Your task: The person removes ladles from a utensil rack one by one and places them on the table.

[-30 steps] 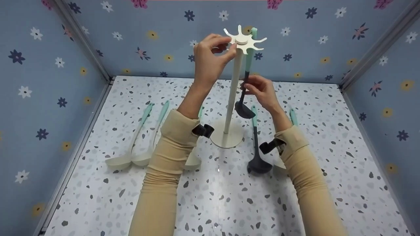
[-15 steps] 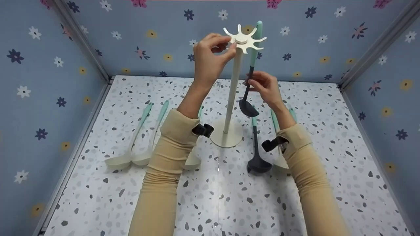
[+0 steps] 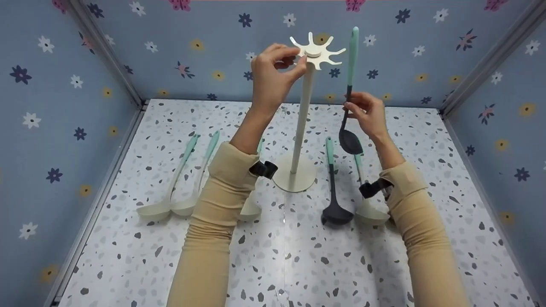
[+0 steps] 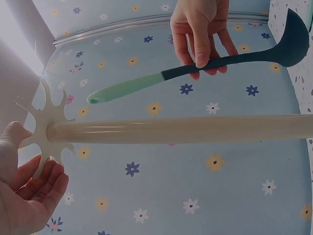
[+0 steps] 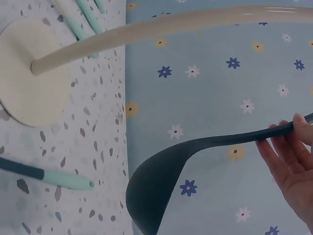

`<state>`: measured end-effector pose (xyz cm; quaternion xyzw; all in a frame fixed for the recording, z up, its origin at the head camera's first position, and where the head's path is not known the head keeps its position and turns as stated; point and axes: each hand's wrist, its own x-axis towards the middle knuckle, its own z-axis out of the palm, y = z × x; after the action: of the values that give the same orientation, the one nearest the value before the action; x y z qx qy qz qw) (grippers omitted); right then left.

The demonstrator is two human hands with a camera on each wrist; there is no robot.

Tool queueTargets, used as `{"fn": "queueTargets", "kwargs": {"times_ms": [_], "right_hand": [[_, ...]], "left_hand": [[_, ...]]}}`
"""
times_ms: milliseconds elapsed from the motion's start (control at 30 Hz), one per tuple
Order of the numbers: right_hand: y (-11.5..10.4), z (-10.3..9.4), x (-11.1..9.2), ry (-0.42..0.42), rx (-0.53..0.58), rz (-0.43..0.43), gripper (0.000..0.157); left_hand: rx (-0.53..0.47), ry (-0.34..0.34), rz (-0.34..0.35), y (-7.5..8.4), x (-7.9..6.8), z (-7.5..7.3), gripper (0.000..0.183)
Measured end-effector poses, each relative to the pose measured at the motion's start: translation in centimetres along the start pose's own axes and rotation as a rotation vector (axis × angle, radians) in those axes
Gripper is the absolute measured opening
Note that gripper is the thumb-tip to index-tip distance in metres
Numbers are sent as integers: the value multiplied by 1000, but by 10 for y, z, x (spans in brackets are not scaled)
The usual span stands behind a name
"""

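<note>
Upright on the table stands a cream utensil stand [image 3: 301, 128] with curved prongs around its top and a round base. My left hand [image 3: 277, 79] pinches a prong at the top, thumb on one side and fingers on the other, as the left wrist view shows. To the right of the pole, my right hand [image 3: 369, 113] pinches the dark shaft of a black ladle [image 3: 350, 142] between thumb and fingers. This ladle hangs in the air, mint handle up and bowl down, apart from the stand. In the right wrist view its bowl [image 5: 156, 188] hangs low.
Another black ladle [image 3: 337, 213] lies right of the base, beside a cream ladle [image 3: 371, 215]; something more is mostly hidden by the right sleeve. Several cream ladles [image 3: 154, 211] lie at left, one partly under the left arm. Flowered walls [image 3: 239, 85] enclose the speckled table [image 3: 264, 264].
My right hand has carried the black ladle from behind the prongs out to the right, away from the stand. My left hand has stayed on the stand's top.
</note>
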<state>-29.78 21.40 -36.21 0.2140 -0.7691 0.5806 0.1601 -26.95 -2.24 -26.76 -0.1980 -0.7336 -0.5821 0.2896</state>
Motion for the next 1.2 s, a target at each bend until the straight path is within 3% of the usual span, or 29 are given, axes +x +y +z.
{"fn": "queueTargets", "kwargs": {"times_ms": [200, 300, 600, 900, 1200], "right_hand": [[17, -22, -7, 64, -243, 80, 21], [32, -35, -8, 93, -324, 106, 21], [43, -63, -22, 126, -504, 168, 21], [53, -99, -42, 128, -569, 341, 24], [69, -128, -69, 120, -678, 425, 25]], "left_hand": [[-14, 2, 5, 0, 0, 0, 21], [-12, 1, 10, 0, 0, 0, 21], [-22, 0, 2, 0, 0, -1, 21], [-17, 0, -8, 1, 1, 0, 20], [-23, -6, -13, 1, 0, 0, 21]]}}
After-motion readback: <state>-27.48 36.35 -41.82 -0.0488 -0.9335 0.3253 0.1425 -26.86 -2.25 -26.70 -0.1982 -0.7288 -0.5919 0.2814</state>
